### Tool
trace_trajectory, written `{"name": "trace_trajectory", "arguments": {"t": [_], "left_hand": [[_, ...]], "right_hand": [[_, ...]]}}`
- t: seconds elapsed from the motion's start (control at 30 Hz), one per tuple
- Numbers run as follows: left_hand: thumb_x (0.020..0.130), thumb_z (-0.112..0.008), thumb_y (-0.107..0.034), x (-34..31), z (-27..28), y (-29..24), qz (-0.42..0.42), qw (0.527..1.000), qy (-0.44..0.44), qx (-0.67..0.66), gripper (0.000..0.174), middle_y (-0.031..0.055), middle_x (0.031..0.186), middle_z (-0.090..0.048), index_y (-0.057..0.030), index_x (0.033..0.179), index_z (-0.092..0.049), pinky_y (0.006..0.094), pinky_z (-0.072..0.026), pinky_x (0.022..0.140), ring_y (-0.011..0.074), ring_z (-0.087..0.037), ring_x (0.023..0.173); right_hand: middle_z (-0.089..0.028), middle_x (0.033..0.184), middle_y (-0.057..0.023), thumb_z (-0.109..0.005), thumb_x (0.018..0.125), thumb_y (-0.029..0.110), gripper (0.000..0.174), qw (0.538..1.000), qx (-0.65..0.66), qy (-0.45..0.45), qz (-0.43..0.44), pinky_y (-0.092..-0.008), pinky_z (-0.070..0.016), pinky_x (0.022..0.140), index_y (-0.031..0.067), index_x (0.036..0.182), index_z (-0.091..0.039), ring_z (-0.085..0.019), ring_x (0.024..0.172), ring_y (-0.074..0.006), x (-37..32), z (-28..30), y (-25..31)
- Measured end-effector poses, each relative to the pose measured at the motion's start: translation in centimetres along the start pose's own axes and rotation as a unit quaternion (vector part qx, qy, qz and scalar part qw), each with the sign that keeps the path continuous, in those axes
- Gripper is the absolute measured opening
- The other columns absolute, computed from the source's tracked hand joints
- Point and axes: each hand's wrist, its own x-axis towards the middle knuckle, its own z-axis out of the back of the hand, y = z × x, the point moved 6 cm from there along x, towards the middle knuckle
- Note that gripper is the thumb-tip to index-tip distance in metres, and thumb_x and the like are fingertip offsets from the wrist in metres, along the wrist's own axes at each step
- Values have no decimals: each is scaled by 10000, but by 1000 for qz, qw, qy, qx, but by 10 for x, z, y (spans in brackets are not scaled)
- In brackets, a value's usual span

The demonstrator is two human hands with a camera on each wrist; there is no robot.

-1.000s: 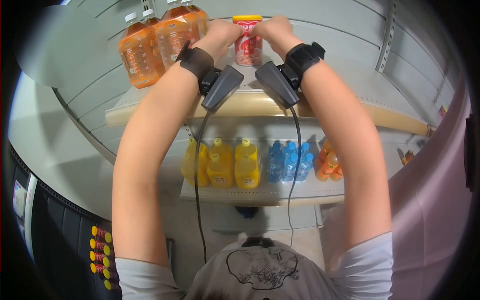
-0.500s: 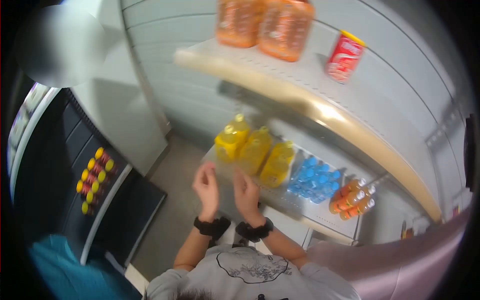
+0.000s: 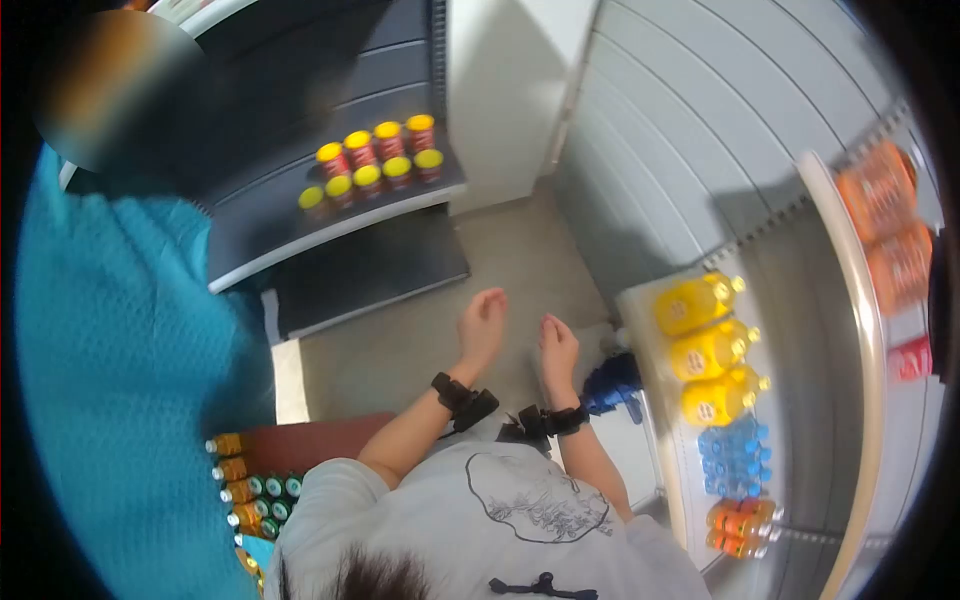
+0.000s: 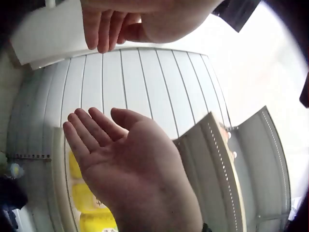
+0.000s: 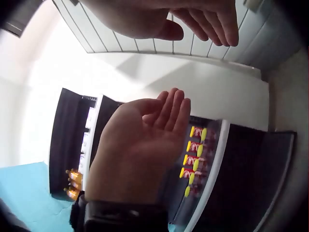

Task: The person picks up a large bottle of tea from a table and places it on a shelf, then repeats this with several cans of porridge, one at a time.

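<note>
In the head view, my left hand (image 3: 482,328) and right hand (image 3: 558,352) hover in front of my body, apart from each other. Both are empty, with fingers fairly straight and palms turned inward. The left wrist view shows the right palm (image 4: 133,162) with the thumb raised; the right wrist view shows the left hand (image 5: 145,140). Beyond the hands, red cans with yellow lids (image 3: 362,150) stand in two rows on a dark shelf (image 3: 250,235). A single red can (image 3: 910,360) on the upper right shelf is partly cut off.
To the right, a pale shelf holds yellow bottles (image 3: 700,355), blue-capped bottles (image 3: 733,455) and small orange bottles (image 3: 740,525). Large orange bottles (image 3: 895,265) stand on the upper shelf. A teal cloth (image 3: 110,380) hangs left, beside bottles and cans (image 3: 250,490).
Both hands have left the red can on the upper shelf and drawn back toward my body. The view has swung left, bringing the dark shelf of cans ahead.
</note>
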Motion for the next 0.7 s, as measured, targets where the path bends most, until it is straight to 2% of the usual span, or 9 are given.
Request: {"name": "trace_trajectory", "arguments": {"t": [0.07,0.17,0.23,0.47,0.57,0.67,0.7], "left_hand": [[867,-448,-93,25,46,4,-4,1000,-30,-9,204,107,924,-601,31,1003,-536,257,-448,779,160,-579,862],[864,-464,-94,47,110,-1,-30,996,-75,-34,209,98,947,-590,28,1021,-529,250,-447,761,139,-562,852],[862,-476,-100,60,147,-5,-44,993,-107,-37,214,98,957,-586,25,1028,-530,246,-446,748,131,-555,845],[857,-495,-133,85,244,-13,-25,978,-201,45,236,99,930,-600,25,1027,-542,238,-446,714,136,-561,827],[850,-511,-149,100,271,-6,-29,968,-244,49,231,108,904,-610,28,991,-561,257,-446,732,152,-571,841],[833,-537,-174,126,302,13,-42,954,-274,111,234,124,884,-621,20,954,-582,281,-445,746,181,-588,833],[826,-547,-183,138,310,19,-46,948,-280,144,235,129,878,-624,16,944,-589,287,-445,747,191,-594,825]], "right_hand": [[-572,821,-37,-512,836,180,288,998,-17,52,0,-204,-407,582,-47,1005,-562,-500,688,-84,-1,-51,-2],[-569,819,-37,-519,832,197,307,988,1,151,-44,-204,-408,587,-49,1012,-558,-493,692,-80,-11,-126,6],[-561,805,-28,-518,833,198,304,983,-9,182,-32,-206,-406,584,-48,1007,-560,-485,678,-77,-15,-171,9],[-577,811,-35,-528,829,182,292,956,-31,291,6,-210,-404,604,-44,1012,-557,-492,685,-77,-14,-278,18],[-593,992,-187,-516,808,209,335,948,-48,313,-42,-312,-422,820,-41,1028,-559,-570,942,-241,-10,-304,30],[-596,983,-184,-537,792,219,348,946,-87,312,-22,-327,-429,813,-35,1029,-561,-571,936,-256,10,-332,22],[-604,956,-154,-540,789,206,331,945,-100,310,-16,-309,-431,786,-33,1016,-568,-571,899,-224,20,-341,20]]}}
